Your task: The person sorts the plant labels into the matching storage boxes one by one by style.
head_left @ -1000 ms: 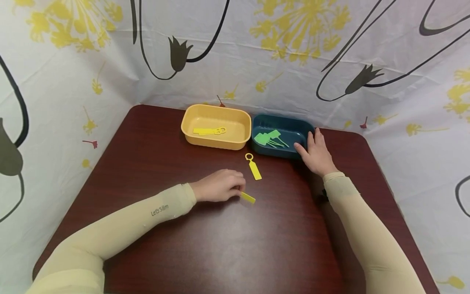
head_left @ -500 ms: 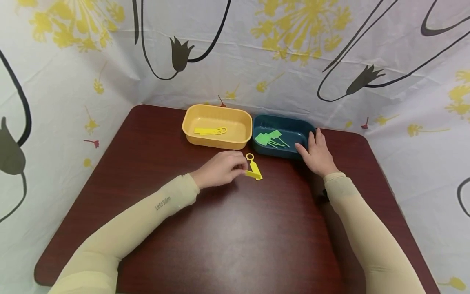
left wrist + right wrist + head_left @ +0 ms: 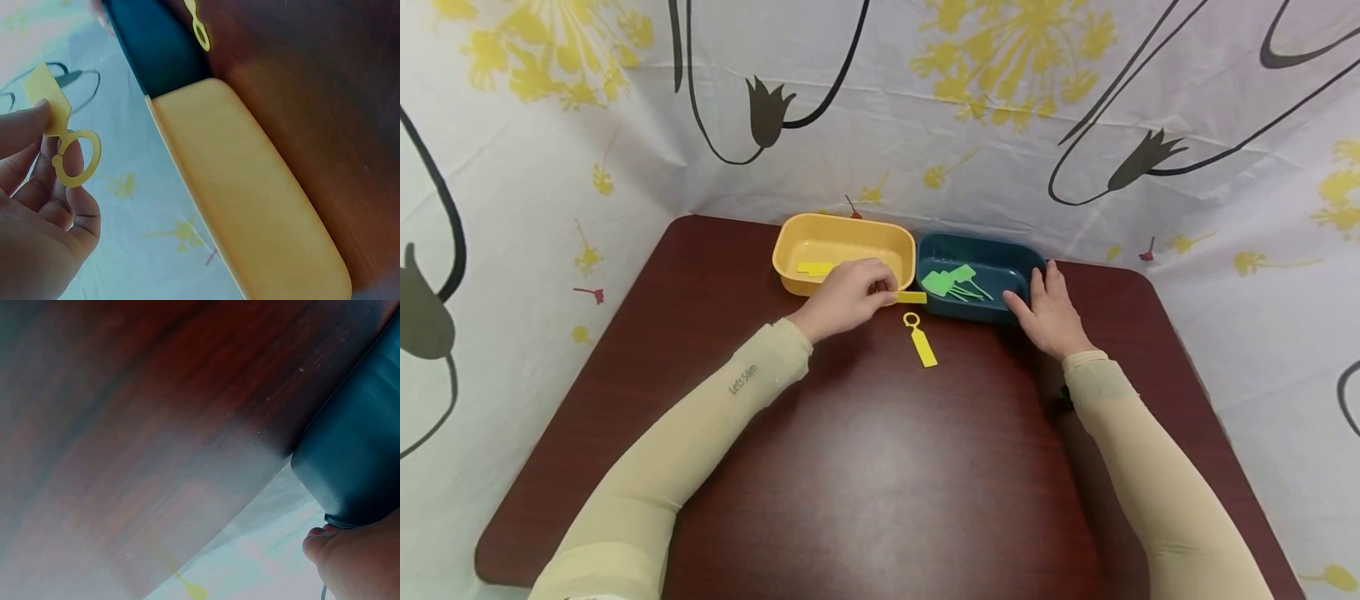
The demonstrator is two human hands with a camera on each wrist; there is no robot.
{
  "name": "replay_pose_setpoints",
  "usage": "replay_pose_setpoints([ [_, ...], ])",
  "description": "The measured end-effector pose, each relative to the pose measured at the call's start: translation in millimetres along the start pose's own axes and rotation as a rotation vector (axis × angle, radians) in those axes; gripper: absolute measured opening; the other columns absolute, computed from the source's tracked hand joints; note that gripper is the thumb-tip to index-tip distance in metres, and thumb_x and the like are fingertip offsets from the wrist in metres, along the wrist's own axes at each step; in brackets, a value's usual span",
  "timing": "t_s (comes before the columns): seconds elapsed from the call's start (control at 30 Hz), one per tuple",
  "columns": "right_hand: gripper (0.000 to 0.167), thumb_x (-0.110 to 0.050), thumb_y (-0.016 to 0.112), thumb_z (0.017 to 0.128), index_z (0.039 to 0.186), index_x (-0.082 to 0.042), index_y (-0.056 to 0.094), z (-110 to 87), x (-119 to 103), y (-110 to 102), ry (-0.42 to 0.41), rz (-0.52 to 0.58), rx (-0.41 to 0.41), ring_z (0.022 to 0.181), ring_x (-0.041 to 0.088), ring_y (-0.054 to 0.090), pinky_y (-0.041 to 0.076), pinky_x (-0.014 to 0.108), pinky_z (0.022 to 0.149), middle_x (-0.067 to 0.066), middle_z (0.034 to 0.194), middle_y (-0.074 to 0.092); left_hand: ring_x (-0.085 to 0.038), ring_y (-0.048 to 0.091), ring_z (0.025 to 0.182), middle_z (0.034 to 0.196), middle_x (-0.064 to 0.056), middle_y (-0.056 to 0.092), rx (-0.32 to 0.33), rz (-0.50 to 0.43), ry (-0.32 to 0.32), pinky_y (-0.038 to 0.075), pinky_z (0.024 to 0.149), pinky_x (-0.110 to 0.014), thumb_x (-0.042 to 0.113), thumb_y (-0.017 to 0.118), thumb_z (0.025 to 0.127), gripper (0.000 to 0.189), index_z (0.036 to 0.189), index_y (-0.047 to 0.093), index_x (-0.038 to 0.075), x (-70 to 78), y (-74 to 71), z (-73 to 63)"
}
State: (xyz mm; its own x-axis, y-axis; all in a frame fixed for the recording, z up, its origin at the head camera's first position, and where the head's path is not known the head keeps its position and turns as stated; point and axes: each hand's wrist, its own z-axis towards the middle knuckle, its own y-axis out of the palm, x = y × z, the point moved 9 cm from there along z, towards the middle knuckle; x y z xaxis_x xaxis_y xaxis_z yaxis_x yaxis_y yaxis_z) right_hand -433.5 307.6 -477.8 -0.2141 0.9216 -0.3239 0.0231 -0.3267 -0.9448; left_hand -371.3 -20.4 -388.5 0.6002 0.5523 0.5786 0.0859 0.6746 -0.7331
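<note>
My left hand [image 3: 848, 293] pinches a yellow plastic tag [image 3: 912, 297] over the front right part of the yellow tray [image 3: 792, 283]. In the left wrist view the tag's flat plate is between thumb and fingers, and its open ring [image 3: 95, 156] hangs free. More yellow tags [image 3: 812, 268] lie in that tray, partly hidden by the hand. My right hand [image 3: 1051, 319] rests on the right end of the dark blue tray [image 3: 1011, 271], fingers along the rim and thumb at the front edge. Green tags [image 3: 937, 284] with thin stems lie inside.
Another yellow ring tag [image 3: 923, 345] lies on the dark red-brown table [image 3: 880, 500], just in front of the trays. Both trays stand side by side at the table's back edge, before a patterned white cloth [image 3: 865, 100].
My left hand has carried its yellow tag away from the person, past the tag on the table, up to the yellow tray. The right hand has stayed on the blue tray.
</note>
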Motion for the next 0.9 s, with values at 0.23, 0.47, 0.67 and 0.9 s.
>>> replay_pose_setpoints([
  [0.23,0.095,-0.068,0.027,0.101,0.159,0.003,0.004,1.1,0.0,0.3,-0.005,-0.005,-0.006,0.152,0.037,-0.012,0.015,0.065,0.114,0.015,0.165,-0.02,-0.015,0.055,0.08,0.087,0.002,0.061,0.026,0.021,-0.08,0.046,0.077,-0.03,0.018,0.075,0.093,0.007,0.09,0.07,0.014,-23.2,-10.4,11.3],
  [0.47,0.095,-0.068,0.028,0.101,0.159,0.003,0.004,1.3,0.0,-0.1,-0.008,-0.005,-0.001,0.152,0.037,-0.011,0.015,0.065,0.114,0.016,0.165,-0.02,-0.016,0.056,0.08,0.087,0.002,0.062,0.017,0.103,-0.095,0.045,0.077,-0.034,0.016,0.073,0.094,0.008,0.087,0.069,0.014,-40.6,-16.3,16.5],
  [0.67,0.096,-0.068,0.029,0.101,0.159,0.003,0.004,0.3,0.3,-0.9,-0.007,-0.001,0.004,0.152,0.037,-0.012,0.013,0.063,0.115,0.019,0.165,-0.016,-0.017,0.057,0.081,0.089,0.001,0.063,-0.019,0.177,-0.108,0.045,0.077,-0.035,0.017,0.072,0.095,0.008,0.088,0.069,0.014,-53.1,-19.0,21.2],
  [0.9,0.096,-0.069,0.029,0.101,0.159,0.003,0.002,1.1,1.7,-0.3,-0.001,-0.003,0.003,0.152,0.039,-0.009,0.013,0.063,0.115,0.015,0.165,-0.02,-0.019,0.056,0.079,0.087,0.001,0.064,-0.074,0.233,-0.149,0.046,0.074,-0.036,0.016,0.07,0.096,0.007,0.089,0.07,0.014,-72.3,-19.1,29.1],
])
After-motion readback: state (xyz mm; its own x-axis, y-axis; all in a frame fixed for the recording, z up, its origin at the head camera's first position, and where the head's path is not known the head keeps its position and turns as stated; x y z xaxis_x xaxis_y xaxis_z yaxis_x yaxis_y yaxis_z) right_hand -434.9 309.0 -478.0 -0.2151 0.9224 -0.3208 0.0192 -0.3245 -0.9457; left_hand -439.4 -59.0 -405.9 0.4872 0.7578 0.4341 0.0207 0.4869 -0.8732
